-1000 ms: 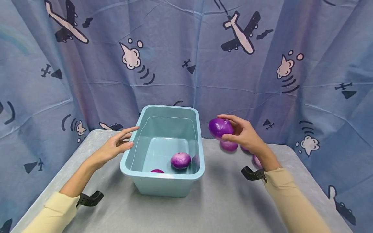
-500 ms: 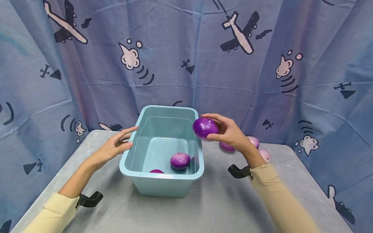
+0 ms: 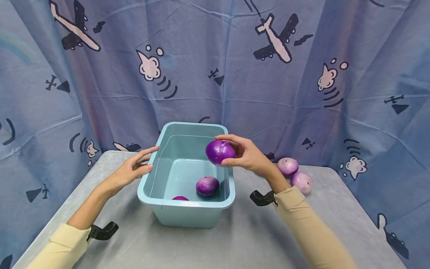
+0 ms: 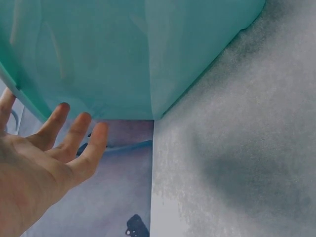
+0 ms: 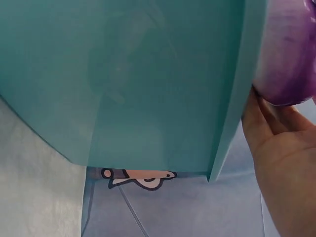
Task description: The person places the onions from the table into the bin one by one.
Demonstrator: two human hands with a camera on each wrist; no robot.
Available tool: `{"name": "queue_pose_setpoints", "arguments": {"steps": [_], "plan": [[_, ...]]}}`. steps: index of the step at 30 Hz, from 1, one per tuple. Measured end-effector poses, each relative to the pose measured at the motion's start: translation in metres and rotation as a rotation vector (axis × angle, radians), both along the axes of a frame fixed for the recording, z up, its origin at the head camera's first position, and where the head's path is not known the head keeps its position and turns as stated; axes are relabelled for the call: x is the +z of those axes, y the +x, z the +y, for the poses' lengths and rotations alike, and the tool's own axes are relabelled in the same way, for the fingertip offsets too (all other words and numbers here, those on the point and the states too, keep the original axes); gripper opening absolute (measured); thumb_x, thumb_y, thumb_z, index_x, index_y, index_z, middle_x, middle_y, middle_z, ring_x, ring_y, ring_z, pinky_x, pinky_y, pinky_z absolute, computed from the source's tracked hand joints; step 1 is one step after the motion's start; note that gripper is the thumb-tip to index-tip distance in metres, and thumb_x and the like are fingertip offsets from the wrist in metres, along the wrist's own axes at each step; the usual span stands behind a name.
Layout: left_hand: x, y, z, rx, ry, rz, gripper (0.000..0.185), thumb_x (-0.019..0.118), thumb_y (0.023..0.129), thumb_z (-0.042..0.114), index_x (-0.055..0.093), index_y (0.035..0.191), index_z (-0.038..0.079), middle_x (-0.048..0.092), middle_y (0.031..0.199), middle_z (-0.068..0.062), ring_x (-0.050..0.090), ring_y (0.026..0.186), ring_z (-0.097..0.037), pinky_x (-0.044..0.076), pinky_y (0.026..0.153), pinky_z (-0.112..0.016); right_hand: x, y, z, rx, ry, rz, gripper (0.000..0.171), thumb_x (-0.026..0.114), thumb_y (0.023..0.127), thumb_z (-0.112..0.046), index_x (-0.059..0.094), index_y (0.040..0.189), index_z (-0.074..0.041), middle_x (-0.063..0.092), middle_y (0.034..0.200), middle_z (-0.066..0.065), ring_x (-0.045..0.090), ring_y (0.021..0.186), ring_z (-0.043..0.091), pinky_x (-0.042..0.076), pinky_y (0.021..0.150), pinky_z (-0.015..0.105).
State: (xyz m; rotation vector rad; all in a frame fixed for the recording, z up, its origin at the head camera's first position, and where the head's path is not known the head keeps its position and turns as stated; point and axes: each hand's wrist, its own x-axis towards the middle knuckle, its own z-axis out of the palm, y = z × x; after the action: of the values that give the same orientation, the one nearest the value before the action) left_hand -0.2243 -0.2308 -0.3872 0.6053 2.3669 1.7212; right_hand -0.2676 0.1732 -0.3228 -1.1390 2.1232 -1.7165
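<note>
Over the right side of the pale blue bin (image 3: 208, 204), a glossy purple onion (image 3: 220, 152) hangs in the grip of the right hand (image 3: 250, 155), whose thumb lies along its near side and whose fingers reach round the far side, parted just as wide as the onion is thick. The onion lies to the left of the palm, so it is the leading part of the reach: from the head it covers a stretch of the right rim and part of the mouth beyond, while the wrist sits outside the wall. The right wrist view agrees, with the rim cutting across the onion's edge; how high it is above the floor of the bin I cannot tell. Its longer axis runs roughly level from left to right, and a small knob shows at the top, toward the fingers. Across the bin, the left hand (image 3: 131, 168) has hold of nothing, its fingers loosely bent and spread at the left rim, perhaps touching it; it is clearly the farther of the two from the onion. Below and nearer the front, a whole onion (image 3: 207, 186) rests on the bin's floor, with a purple piece (image 3: 180, 198) mostly hidden by the front rim. Two paler onions (image 3: 287, 166) sit together on the grey table (image 3: 255, 235), beyond the right forearm.
</note>
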Motion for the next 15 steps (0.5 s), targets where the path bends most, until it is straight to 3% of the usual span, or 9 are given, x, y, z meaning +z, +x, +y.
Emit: {"name": "queue_pose_setpoints", "arguments": {"steps": [6, 11, 15], "plan": [[0.0, 0.0, 0.0, -0.001, 0.002, -0.001, 0.059, 0.056, 0.106, 0.025, 0.034, 0.16, 0.024, 0.026, 0.159, -0.022, 0.042, 0.135, -0.042, 0.041, 0.1, -0.059, -0.001, 0.0, 0.002, 0.039, -0.046, 0.024, 0.064, 0.079, 0.087, 0.003, 0.052, 0.144, 0.001, 0.055, 0.142, 0.018, 0.054, 0.128, 0.036, 0.047, 0.101, 0.046], [0.0, 0.001, 0.0, 0.001, -0.003, -0.004, 0.059, 0.056, 0.106, 0.025, 0.033, 0.16, 0.024, 0.025, 0.16, -0.023, 0.041, 0.136, -0.043, 0.041, 0.1, -0.059, -0.001, -0.001, 0.011, 0.031, -0.077, 0.063, 0.054, 0.077, 0.088, 0.005, 0.056, 0.138, 0.006, 0.06, 0.135, 0.019, 0.058, 0.122, 0.04, 0.049, 0.096, 0.051], [0.0, 0.0, 0.0, 0.0, -0.003, -0.004, 0.059, 0.056, 0.106, 0.025, 0.033, 0.16, 0.025, 0.024, 0.16, -0.023, 0.04, 0.136, -0.043, 0.04, 0.1, -0.06, -0.001, -0.001, 0.022, 0.002, -0.085, 0.083, 0.049, 0.076, 0.087, 0.009, 0.058, 0.133, 0.008, 0.061, 0.128, 0.029, 0.061, 0.116, 0.042, 0.051, 0.094, 0.049]]}}
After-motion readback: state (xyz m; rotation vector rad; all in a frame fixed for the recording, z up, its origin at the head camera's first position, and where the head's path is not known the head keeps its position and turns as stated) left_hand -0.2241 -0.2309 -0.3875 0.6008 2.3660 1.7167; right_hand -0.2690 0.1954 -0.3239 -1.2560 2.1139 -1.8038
